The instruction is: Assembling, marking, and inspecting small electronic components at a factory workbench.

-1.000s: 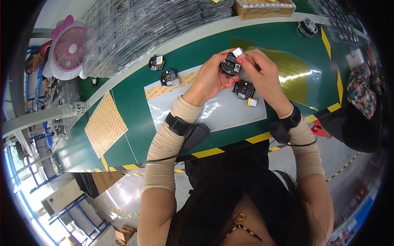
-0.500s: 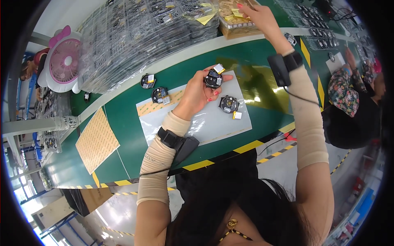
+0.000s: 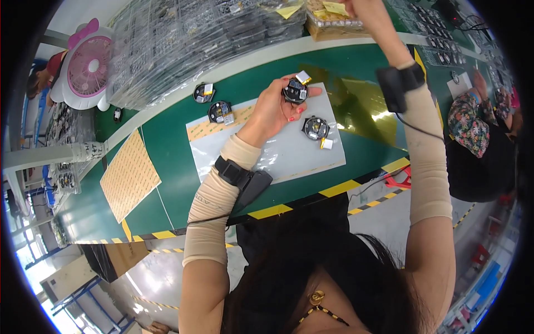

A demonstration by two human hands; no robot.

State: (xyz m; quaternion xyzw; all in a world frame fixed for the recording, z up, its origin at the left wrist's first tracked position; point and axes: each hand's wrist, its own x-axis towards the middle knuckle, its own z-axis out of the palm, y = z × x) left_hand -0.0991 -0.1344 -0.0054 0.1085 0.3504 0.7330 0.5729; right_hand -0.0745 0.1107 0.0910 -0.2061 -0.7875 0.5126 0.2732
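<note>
My left hand [image 3: 271, 111] grips a round black watch case [image 3: 295, 91] above the pale sheet [image 3: 267, 158]. The case is open-backed, with its inner parts showing and a small silver battery [image 3: 303, 77] sticking out at the upper right. Right of that hand, another open watch case [image 3: 316, 128] lies on the sheet, its battery [image 3: 326, 144] out to the side. Two more watch cases [image 3: 203, 92] [image 3: 220, 112] rest to the left. My right hand [image 3: 370, 14] is stretched far out, over the box with yellow pieces [image 3: 328, 30]; its fingers are partly cut off by the upper edge.
Stacked clear trays [image 3: 189, 55] fill the far side behind a pale rail. A pink fan [image 3: 92, 67] stands at far left. A tan patterned sheet [image 3: 130, 178] and a yellow transparent film [image 3: 367, 111] lie on the green table [image 3: 183, 203]. A co-worker [image 3: 473, 133] sits at right.
My right hand has moved farther up and right, partly out of view. My left hand still holds the watch case, and the whole view has shifted slightly.
</note>
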